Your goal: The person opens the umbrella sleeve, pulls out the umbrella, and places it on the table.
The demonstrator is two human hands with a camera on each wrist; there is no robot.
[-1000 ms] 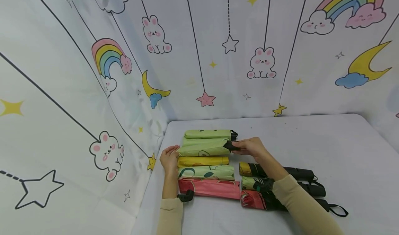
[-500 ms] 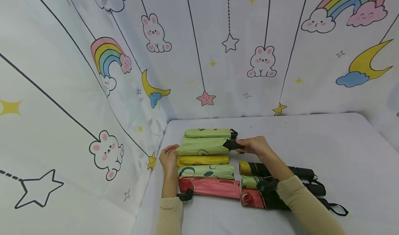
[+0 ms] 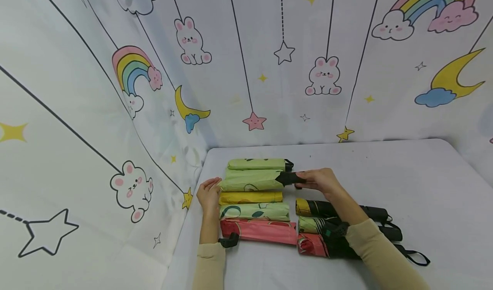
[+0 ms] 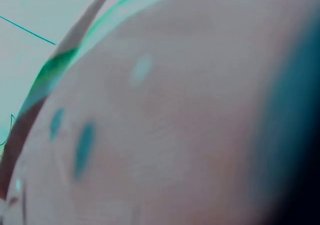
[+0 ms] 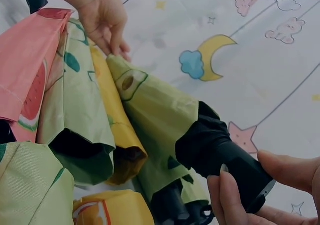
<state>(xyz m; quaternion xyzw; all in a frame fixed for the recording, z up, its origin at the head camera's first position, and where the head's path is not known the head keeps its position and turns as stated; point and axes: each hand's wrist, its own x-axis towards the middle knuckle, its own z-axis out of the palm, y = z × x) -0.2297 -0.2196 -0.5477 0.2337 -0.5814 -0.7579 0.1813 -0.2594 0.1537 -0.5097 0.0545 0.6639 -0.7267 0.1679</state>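
Note:
A light green avocado-print sleeve (image 3: 248, 183) lies across the left group, with the black end of a folding umbrella (image 3: 289, 179) sticking out of its right side. My left hand (image 3: 208, 194) pinches the sleeve's left end. At the other end, my right hand (image 3: 321, 183) grips the black handle; in the right wrist view thumb and fingers close round the handle (image 5: 240, 172). Below lie a yellow sleeve (image 3: 250, 197), a pale green one (image 3: 254, 211) and a red watermelon-print one (image 3: 258, 231), their dark mouths partly showing in the right wrist view. The left wrist view is mostly blurred skin.
Farther back lies another green umbrella (image 3: 256, 164) with a black end. At right are umbrellas with black ends: yellow (image 3: 304, 208), green (image 3: 308, 225) and red (image 3: 312, 245), partly under my right forearm. A printed cloth wall (image 3: 231, 89) stands behind the white table (image 3: 404, 174).
My right hand has moved a little to the right with the black handle, and more of the black end shows outside the sleeve. My left hand stays at the sleeve's left end.

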